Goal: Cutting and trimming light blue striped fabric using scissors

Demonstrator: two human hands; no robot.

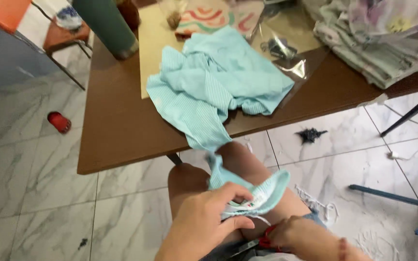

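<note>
Left hand [204, 217]: fingers [235, 191] curled shut on hem of one striped teal garment [214, 92]; small white label [240, 205] with red-green marks sits right under the fingertips. Garment runs up from the fingers over the edge of the brown table [117, 121]. Right hand [296, 237]: closed around red-handled scissors [262, 243], blades mostly hidden, wrist cut off by frame. Beyond the fingers: one clear plastic bag [286, 43], one pile of folded cloth [373, 43], one green bottle [107, 26], top cut off.
</note>
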